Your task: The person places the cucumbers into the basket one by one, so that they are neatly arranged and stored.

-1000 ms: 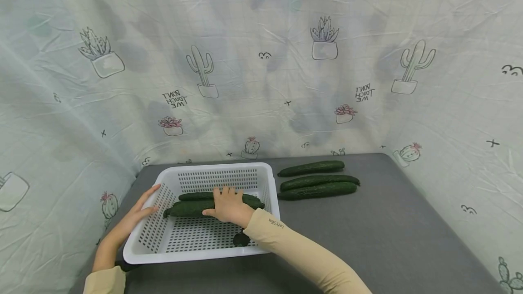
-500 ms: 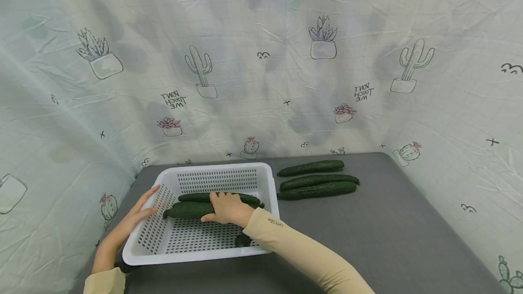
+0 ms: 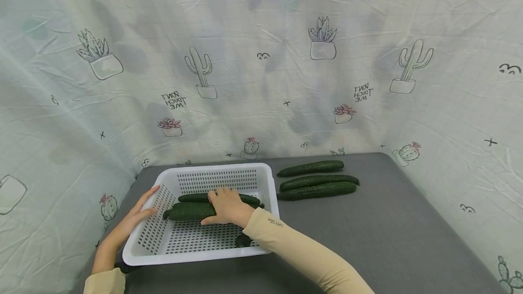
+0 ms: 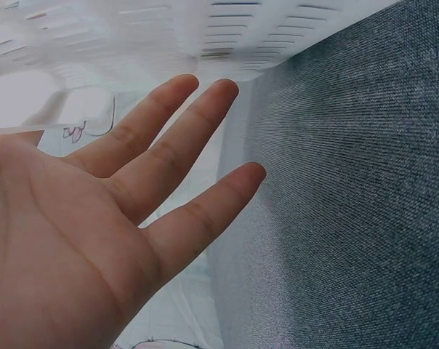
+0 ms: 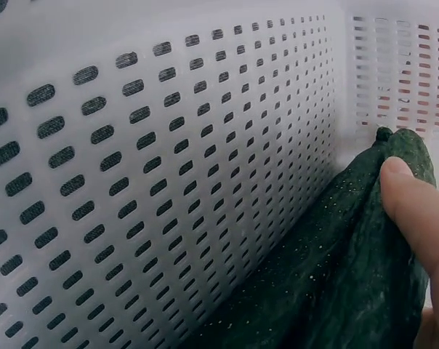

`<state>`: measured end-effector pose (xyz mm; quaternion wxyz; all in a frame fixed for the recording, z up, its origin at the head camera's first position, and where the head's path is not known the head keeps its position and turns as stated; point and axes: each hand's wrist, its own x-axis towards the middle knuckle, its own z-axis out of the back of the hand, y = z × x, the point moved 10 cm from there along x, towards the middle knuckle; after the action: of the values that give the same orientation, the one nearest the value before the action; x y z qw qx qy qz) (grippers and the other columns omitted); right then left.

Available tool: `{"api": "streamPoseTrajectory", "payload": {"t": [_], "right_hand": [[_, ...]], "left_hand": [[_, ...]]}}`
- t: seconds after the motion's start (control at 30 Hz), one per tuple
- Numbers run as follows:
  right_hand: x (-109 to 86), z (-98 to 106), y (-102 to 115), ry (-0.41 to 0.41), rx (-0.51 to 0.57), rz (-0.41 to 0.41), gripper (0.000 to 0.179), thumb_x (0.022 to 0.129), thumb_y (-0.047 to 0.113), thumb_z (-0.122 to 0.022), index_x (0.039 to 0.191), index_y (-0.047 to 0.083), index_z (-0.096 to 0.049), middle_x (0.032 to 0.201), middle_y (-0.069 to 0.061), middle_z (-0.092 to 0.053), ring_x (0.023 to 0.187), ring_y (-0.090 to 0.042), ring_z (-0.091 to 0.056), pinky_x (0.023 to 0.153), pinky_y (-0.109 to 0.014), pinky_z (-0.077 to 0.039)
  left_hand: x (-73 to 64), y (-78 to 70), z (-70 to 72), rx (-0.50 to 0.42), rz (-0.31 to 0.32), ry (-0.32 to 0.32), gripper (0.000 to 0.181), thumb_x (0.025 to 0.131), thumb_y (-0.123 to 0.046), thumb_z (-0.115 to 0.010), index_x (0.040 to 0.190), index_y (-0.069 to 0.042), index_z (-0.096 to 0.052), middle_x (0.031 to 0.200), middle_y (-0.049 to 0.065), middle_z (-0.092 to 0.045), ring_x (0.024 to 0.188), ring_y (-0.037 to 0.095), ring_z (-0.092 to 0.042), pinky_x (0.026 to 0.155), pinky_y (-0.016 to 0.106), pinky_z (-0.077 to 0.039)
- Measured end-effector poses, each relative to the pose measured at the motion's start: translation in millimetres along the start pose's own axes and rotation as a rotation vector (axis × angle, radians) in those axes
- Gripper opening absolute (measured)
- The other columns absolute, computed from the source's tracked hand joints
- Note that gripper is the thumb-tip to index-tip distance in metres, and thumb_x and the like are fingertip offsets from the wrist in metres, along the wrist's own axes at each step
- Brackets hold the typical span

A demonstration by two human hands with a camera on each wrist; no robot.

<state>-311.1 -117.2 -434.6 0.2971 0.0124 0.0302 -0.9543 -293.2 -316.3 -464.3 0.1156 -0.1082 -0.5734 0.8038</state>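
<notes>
A white perforated basket point(image 3: 196, 256) stands on the grey table, with several dark green cucumbers point(image 3: 189, 211) lying lengthwise in it. My right hand point(image 3: 229, 207) reaches into the basket and grips a cucumber in the front part of the bunch. In the right wrist view the thumb point(image 5: 416, 211) presses against one cucumber point(image 5: 379, 276), beside another; most of the fingers are hidden behind them. My left hand point(image 3: 132, 219) rests against the basket's left side. Its fingers look straight and spread in the left wrist view point(image 4: 168, 153).
To the right of the basket, three cucumbers point(image 3: 318, 189) lie on the grey table point(image 3: 367, 230). A pale curtain point(image 3: 245, 80) printed with cacti hangs behind and at both sides. A dark rounded shape point(image 3: 243, 240) shows under my right wrist.
My right hand's fingers have drawn in slightly over the cucumbers, and the front cucumber has shifted a little towards me. The left hand and the basket stay nearly still.
</notes>
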Motion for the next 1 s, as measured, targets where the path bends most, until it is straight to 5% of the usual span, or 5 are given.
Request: {"api": "streamPoseTrajectory", "payload": {"t": [0.7,1.0], "right_hand": [[-1.0,-3.8,3.1,0.024,-0.115,0.051,0.064,0.066,0.075,-0.058,0.109,0.030,-0.045,0.107,0.005,-0.046,0.094,-0.012,-0.047,0.078,-0.028,-0.040],[-1.5,3.5,2.7,0.018,-0.035,0.048,0.059,0.071,0.070,-0.060,0.111,0.028,-0.047,0.105,0.004,-0.045,0.092,-0.013,-0.046,0.078,-0.030,-0.040]], "left_hand": [[1.4,-1.1,0.3,0.020,-0.015,-0.011,0.063,0.100,-0.020,-0.037,0.150,-0.026,0.001,0.149,0.027,0.008,0.122,0.060,-0.022,0.073,0.051,-0.049],[0.3,0.5,1.6,0.028,-0.005,-0.015,0.064,0.100,-0.021,-0.038,0.150,-0.026,0.002,0.149,0.026,0.007,0.123,0.059,-0.022,0.074,0.050,-0.049]]}}
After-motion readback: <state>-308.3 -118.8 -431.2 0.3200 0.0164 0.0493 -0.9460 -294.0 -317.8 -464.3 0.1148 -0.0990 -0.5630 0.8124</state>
